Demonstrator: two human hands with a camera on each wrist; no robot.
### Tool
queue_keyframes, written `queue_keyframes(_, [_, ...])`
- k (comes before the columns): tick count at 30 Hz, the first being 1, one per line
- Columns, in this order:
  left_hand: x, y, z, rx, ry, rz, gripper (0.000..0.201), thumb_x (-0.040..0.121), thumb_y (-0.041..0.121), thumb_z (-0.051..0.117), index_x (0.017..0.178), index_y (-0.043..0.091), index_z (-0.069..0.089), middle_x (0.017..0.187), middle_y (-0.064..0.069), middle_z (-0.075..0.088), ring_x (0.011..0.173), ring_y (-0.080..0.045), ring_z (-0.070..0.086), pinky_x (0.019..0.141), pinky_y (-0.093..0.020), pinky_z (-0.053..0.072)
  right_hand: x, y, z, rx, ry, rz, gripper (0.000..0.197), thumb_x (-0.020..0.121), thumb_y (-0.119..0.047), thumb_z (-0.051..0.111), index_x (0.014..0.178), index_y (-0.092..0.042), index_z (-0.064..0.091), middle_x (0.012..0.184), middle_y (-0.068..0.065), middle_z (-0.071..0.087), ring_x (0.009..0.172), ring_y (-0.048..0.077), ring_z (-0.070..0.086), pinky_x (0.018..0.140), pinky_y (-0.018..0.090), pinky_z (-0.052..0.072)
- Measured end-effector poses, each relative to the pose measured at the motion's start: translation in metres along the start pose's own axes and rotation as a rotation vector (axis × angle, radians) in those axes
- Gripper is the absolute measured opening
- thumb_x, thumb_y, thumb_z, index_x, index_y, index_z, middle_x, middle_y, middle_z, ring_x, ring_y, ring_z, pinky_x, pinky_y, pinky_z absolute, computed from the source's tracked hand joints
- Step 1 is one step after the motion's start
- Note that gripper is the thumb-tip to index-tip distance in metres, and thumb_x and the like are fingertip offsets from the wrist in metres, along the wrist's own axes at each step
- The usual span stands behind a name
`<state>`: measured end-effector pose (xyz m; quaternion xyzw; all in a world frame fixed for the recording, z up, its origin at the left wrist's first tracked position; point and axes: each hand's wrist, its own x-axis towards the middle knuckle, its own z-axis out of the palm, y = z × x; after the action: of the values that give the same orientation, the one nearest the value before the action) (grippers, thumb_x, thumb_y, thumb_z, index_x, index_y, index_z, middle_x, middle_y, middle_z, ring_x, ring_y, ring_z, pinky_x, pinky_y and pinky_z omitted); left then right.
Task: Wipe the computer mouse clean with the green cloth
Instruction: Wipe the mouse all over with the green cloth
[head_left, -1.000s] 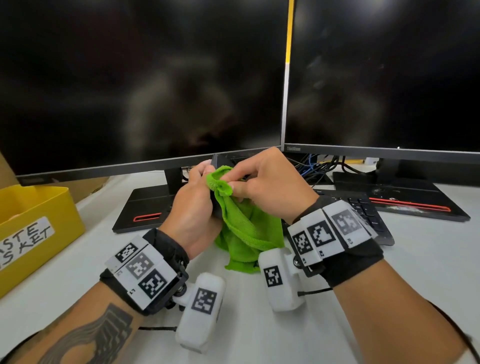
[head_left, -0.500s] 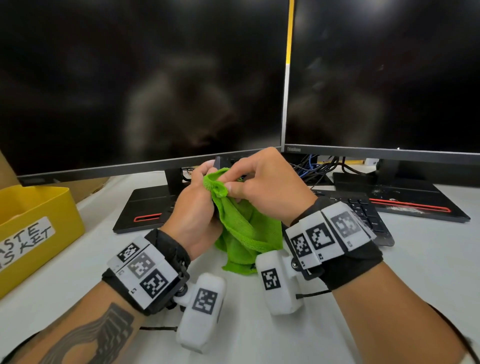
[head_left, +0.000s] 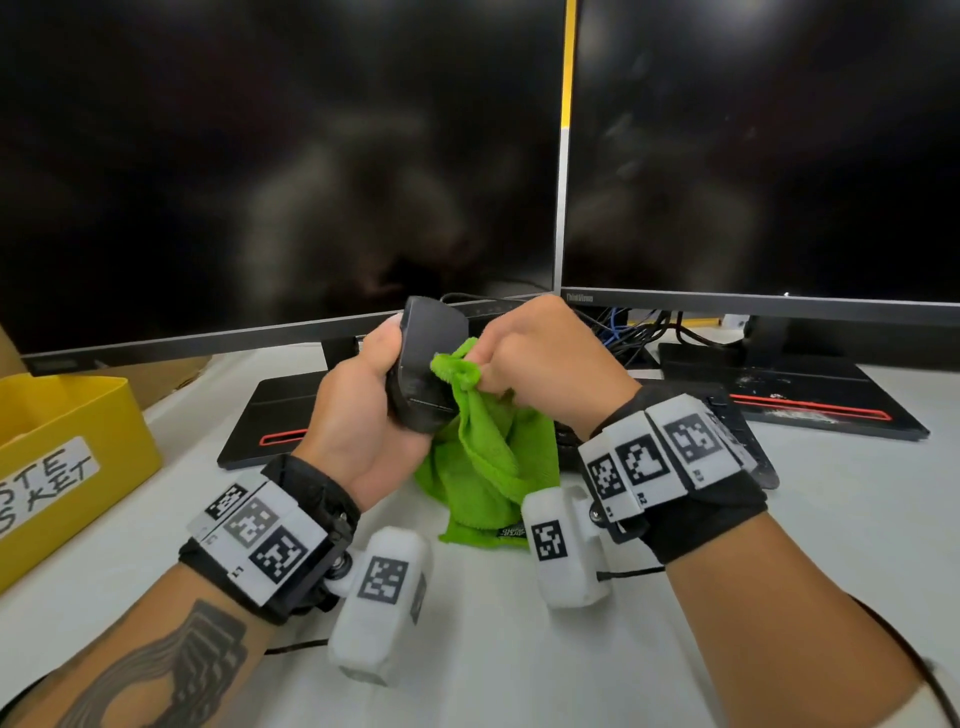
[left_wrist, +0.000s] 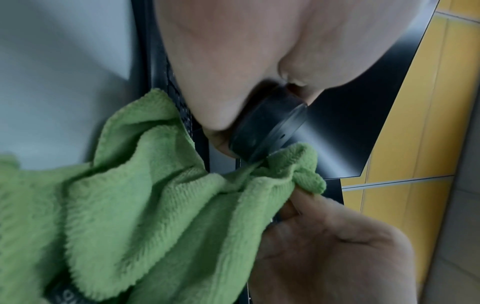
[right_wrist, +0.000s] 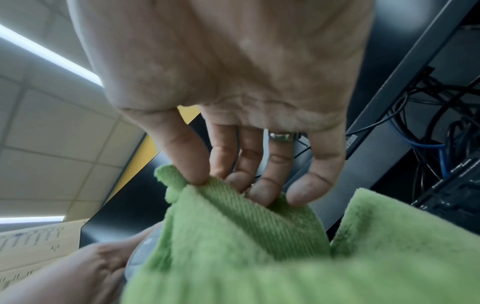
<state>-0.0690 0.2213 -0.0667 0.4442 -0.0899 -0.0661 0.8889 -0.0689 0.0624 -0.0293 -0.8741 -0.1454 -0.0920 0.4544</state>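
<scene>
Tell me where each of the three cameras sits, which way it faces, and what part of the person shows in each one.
Head: worn on the head, looking forward and down at both forearms, the left hand gripping the mouse, the right hand pinching the green cloth, monitors behind.
Left wrist: looks along the left palm at the mouse; right-hand fingers show too.
Right wrist: looks up along the right palm at the cloth, towards the ceiling.
Shared: all three show the cloth and the mouse.

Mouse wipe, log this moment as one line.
left hand: grips mouse, raised | right hand: pinches green cloth bunch against mouse | cloth tail: hanging to the desk
</scene>
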Motion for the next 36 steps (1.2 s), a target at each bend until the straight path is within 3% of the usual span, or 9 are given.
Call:
queue_keyframes(3, [-0.004, 0.002, 0.004, 0.007, -0.015, 0.025, 0.042, 0.114, 0.029, 0.033, 0.136, 0.005, 0.06, 0.121, -0.014, 0.069, 0.107, -0.024, 0.069, 0.086, -0.031, 0.062, 0.003, 0.004, -0.005, 0.074, 0.108, 0.026, 0.048, 0.057, -0.021, 0.06, 0.091, 0.011, 0.069, 0.084, 0.026, 0.068, 0.083, 0.042, 0.065, 0.082, 0.056, 0.06])
queue_keyframes(7, [-0.006, 0.003, 0.006, 0.011, -0.047, 0.033, 0.051, 0.113, 0.032, 0.033, 0.148, 0.0, 0.052, 0.131, -0.017, 0.065, 0.109, -0.024, 0.069, 0.088, -0.031, 0.063, 0.0, 0.006, -0.004, 0.1, 0.109, 0.025, 0.033, 0.059, -0.025, 0.066, 0.08, -0.002, 0.077, 0.06, 0.0, 0.057, 0.068, 0.017, 0.052, 0.061, 0.038, 0.047])
queue_keyframes(10, [-0.006, 0.002, 0.006, -0.019, -0.065, 0.028, 0.056, 0.111, 0.035, 0.035, 0.154, 0.0, 0.047, 0.142, -0.021, 0.061, 0.115, -0.028, 0.068, 0.092, -0.035, 0.063, -0.001, 0.007, -0.004, 0.098, 0.092, 0.002, 0.006, 0.067, -0.02, 0.076, 0.069, -0.019, 0.082, 0.058, -0.011, 0.065, 0.072, 0.011, 0.061, 0.068, 0.032, 0.052])
queue_keyframes(14, [-0.003, 0.001, 0.004, -0.041, -0.053, 0.015, 0.058, 0.113, 0.036, 0.032, 0.155, -0.002, 0.043, 0.156, -0.028, 0.05, 0.132, -0.036, 0.059, 0.096, -0.04, 0.062, -0.002, 0.006, 0.003, 0.081, 0.05, -0.061, 0.015, 0.065, -0.024, 0.081, 0.072, -0.037, 0.083, 0.074, -0.012, 0.079, 0.088, 0.012, 0.074, 0.091, 0.038, 0.06])
queue_keyframes(18, [-0.001, 0.001, 0.001, -0.051, -0.02, 0.03, 0.057, 0.113, 0.037, 0.033, 0.154, 0.0, 0.045, 0.156, -0.027, 0.05, 0.138, -0.037, 0.057, 0.098, -0.041, 0.061, -0.002, 0.007, 0.006, 0.02, 0.061, -0.083, 0.018, 0.071, -0.019, 0.081, 0.074, -0.037, 0.082, 0.073, -0.012, 0.079, 0.089, 0.011, 0.074, 0.089, 0.034, 0.06])
queue_keyframes(22, [0.0, 0.004, 0.0, -0.063, 0.024, 0.052, 0.054, 0.112, 0.036, 0.038, 0.15, 0.001, 0.051, 0.147, -0.028, 0.059, 0.122, -0.035, 0.065, 0.085, -0.039, 0.065, -0.004, 0.009, 0.0, -0.076, 0.097, -0.067, 0.019, 0.078, -0.016, 0.078, 0.074, -0.034, 0.082, 0.075, -0.011, 0.079, 0.088, 0.008, 0.072, 0.083, 0.025, 0.057])
queue_keyframes(27, [-0.004, -0.002, 0.006, -0.061, -0.023, 0.033, 0.047, 0.114, 0.031, 0.034, 0.143, 0.0, 0.054, 0.121, -0.02, 0.07, 0.107, -0.029, 0.072, 0.083, -0.038, 0.064, -0.003, 0.004, 0.009, -0.013, 0.094, -0.144, 0.013, 0.074, -0.022, 0.08, 0.075, -0.035, 0.08, 0.077, -0.012, 0.077, 0.086, 0.008, 0.071, 0.085, 0.028, 0.055])
queue_keyframes(32, [-0.002, -0.001, 0.003, -0.04, -0.022, 0.077, 0.053, 0.114, 0.031, 0.033, 0.152, -0.003, 0.044, 0.137, -0.029, 0.061, 0.115, -0.033, 0.068, 0.085, -0.038, 0.063, -0.003, 0.007, 0.004, -0.097, 0.105, -0.12, 0.014, 0.082, -0.018, 0.078, 0.087, -0.029, 0.085, 0.085, -0.01, 0.08, 0.096, 0.012, 0.072, 0.089, 0.026, 0.054])
queue_keyframes(36, [-0.002, 0.001, 0.003, -0.045, -0.014, 0.064, 0.054, 0.112, 0.031, 0.039, 0.152, -0.005, 0.043, 0.132, -0.025, 0.059, 0.117, -0.035, 0.064, 0.083, -0.038, 0.063, -0.005, 0.009, 0.0, -0.151, 0.1, -0.081, 0.014, 0.083, -0.017, 0.075, 0.087, -0.027, 0.085, 0.092, -0.006, 0.081, 0.106, 0.017, 0.07, 0.091, 0.023, 0.05])
